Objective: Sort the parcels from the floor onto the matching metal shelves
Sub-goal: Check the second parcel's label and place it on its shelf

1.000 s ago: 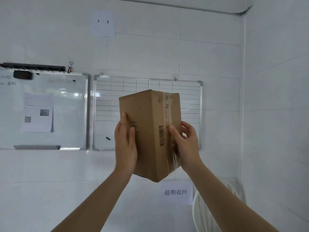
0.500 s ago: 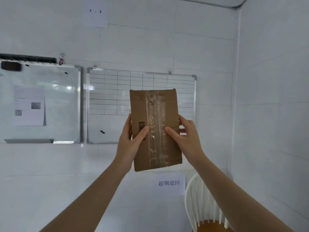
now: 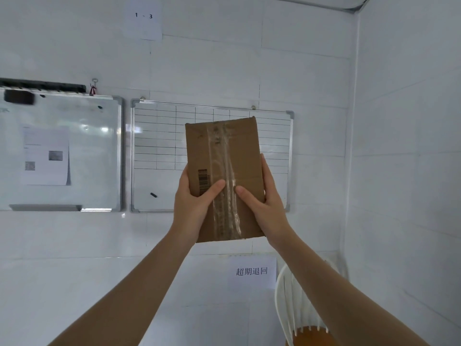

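A brown cardboard parcel [image 3: 232,156] is held upright at chest height in front of a white wall. A strip of clear tape runs down its facing side, and a barcode is printed near its left edge. My left hand [image 3: 193,203] grips the lower left edge with the thumb across the front. My right hand [image 3: 264,203] grips the lower right edge, thumb also on the front. No metal shelf or floor is in view.
Two whiteboards hang on the wall: a plain whiteboard [image 3: 82,151] at left and a gridded whiteboard [image 3: 159,146] behind the parcel. A paper sign reading "1 - 3" [image 3: 144,17] is high up. A white chair [image 3: 299,308] stands at the lower right by the corner.
The parcel has been turned from edge-on to its taped face toward me, and both thumbs have shifted onto that face. The view has tilted slightly, bringing the chair into sight.
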